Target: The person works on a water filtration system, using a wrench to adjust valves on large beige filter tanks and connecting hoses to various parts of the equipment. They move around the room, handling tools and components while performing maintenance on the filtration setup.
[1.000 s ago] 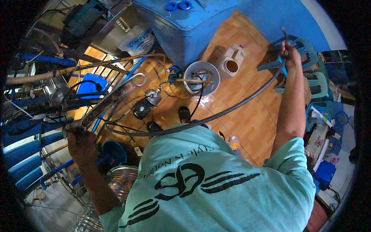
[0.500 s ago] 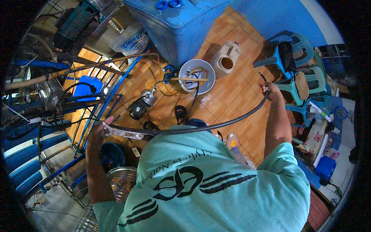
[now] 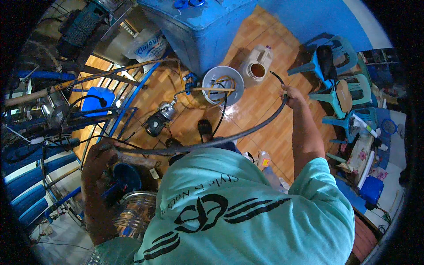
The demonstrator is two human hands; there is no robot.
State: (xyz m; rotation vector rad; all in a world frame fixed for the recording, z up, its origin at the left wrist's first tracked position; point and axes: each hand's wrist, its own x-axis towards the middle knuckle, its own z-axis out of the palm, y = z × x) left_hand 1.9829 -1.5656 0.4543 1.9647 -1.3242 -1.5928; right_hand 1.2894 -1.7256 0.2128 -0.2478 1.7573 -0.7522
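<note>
A long black hose [image 3: 247,134] bows across in front of my green shirt, from one hand to the other. My right hand [image 3: 291,97] is closed round it near its thinner end, which sticks out toward the beige jug [image 3: 256,70]. At the other end my left hand [image 3: 98,154] is closed on the hose, in shadow and partly blurred. A greyish metal wrench [image 3: 140,160], smeared by motion, lies along the hose beside my left hand. On the floor ahead sits a small silver and black pump [image 3: 160,118], near a grey bucket [image 3: 242,84] with hoses inside.
A big blue chest [image 3: 194,39] stands at the far side. Green plastic chairs [image 3: 335,104] line the right. Blue metal railing [image 3: 132,104] and machinery [image 3: 48,106] crowd the left. A shiny metal drum [image 3: 139,207] is by my left arm.
My right hand has moved left and slightly up with the hose end, toward the jug. My left hand has moved left and down, and the wrench there now looks blurred.
</note>
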